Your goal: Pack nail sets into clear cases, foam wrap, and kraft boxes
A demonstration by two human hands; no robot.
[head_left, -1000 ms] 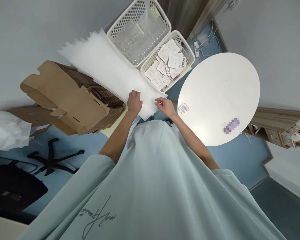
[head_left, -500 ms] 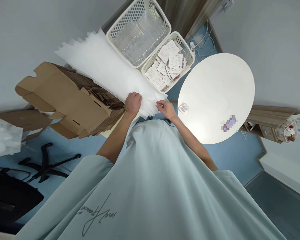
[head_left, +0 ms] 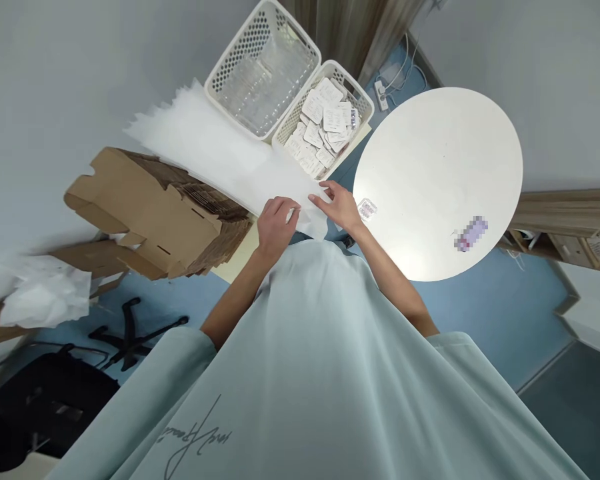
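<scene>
A stack of thin white sheets (head_left: 230, 150) lies in front of me, its far edges fanned out and its near end beneath my hands. At the near left part of that end, my left hand (head_left: 276, 228) is closed, thumb and forefinger pinching the edge of a sheet. Over the right edge is my right hand (head_left: 340, 208), its thumb and fingers apart, touching or just above the top sheet. Whether its fingertips press on the sheet I cannot tell. Near the hands the sheet corners are lifted and uneven.
Flattened cardboard boxes (head_left: 145, 213) are stacked on the left. Behind the sheets stand a basket of clear plastic packs (head_left: 265, 80) and a basket of white printed cards (head_left: 325, 120). A round white table (head_left: 440, 173) on the right bears a small clear pack (head_left: 367, 209). Left is a black chair (head_left: 50, 400).
My right hand has spread its fingers and moved slightly up over the sheet edge. My left hand has shifted a little right and closed into a pinch. The camera view has turned slightly.
</scene>
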